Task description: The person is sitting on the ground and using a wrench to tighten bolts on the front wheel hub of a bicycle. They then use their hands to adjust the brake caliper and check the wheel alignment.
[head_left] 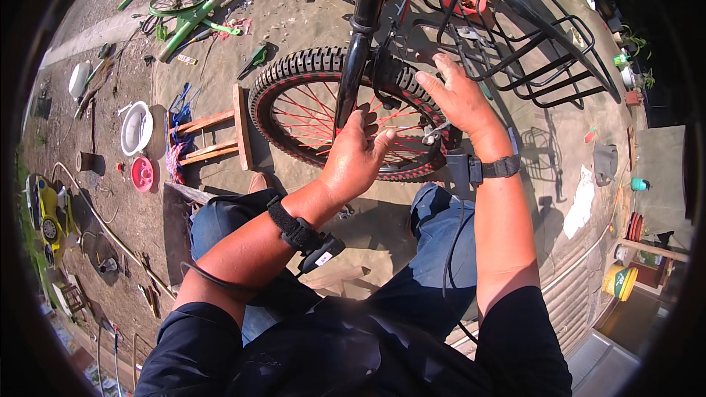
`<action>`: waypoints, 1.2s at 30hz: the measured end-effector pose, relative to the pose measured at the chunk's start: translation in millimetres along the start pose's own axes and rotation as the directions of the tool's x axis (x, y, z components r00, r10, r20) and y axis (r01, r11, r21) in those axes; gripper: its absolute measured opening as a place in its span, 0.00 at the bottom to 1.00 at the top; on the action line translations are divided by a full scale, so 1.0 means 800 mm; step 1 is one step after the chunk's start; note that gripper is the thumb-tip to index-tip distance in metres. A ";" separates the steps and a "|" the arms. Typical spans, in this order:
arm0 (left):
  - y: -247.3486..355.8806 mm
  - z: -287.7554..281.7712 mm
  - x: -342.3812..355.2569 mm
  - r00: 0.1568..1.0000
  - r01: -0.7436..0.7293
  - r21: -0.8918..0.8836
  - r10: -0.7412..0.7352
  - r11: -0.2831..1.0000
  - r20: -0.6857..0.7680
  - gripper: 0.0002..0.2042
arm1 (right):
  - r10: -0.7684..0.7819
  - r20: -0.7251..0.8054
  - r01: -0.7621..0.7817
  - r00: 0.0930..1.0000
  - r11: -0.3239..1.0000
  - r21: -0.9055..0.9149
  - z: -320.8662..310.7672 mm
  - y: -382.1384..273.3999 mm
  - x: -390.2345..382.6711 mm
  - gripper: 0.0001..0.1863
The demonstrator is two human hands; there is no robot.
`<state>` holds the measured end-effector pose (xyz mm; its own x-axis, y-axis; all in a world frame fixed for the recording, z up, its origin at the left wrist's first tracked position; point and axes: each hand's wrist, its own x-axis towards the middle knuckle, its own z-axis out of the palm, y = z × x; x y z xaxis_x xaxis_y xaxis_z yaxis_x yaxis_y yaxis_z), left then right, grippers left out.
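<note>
A bicycle wheel with a black knobby tire [298,66] and red spokes [303,106] stands in front of me. A black fork leg [353,66] comes down over it. My left hand [349,158] is closed by the lower end of the fork leg, in front of the spokes. What its fingers hold, if anything, is hidden. A thin pale rod runs from near its thumb toward a small silver metal piece [435,134] at the rim. My right hand [462,99] is at the right side of the tire, its thumb apart from the fingers and near the tread.
A black wire rack [544,66] stands at the upper right. A wooden stool frame [241,126] lies left of the wheel, beside a white basin [137,129] and a pink bowl [143,175]. Green bicycle parts [187,28] lie at the upper left. Cables hang from my wrist straps.
</note>
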<state>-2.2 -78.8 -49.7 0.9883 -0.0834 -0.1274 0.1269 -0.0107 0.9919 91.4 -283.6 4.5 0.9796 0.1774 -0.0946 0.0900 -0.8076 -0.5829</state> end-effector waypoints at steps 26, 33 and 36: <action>0.046 0.043 0.050 0.940 0.293 -0.336 -0.334 0.895 -0.067 0.16 | -0.246 -0.118 0.256 0.962 0.964 0.074 0.031 0.019 -0.016 0.23; 0.045 0.044 0.052 0.935 0.303 -0.344 -0.347 0.889 -0.073 0.16 | -0.251 -0.127 0.262 0.960 0.962 0.079 0.029 0.018 -0.017 0.21; 0.045 0.044 0.049 0.933 0.308 -0.347 -0.352 0.886 -0.070 0.16 | -0.261 -0.136 0.270 0.956 0.961 0.051 0.030 0.017 -0.019 0.21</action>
<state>38.5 -117.3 -19.1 0.8836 -0.0043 -0.4683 0.4463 0.3106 0.8392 73.4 -283.7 -21.7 0.9370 0.3041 0.1718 0.3421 -0.7001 -0.6268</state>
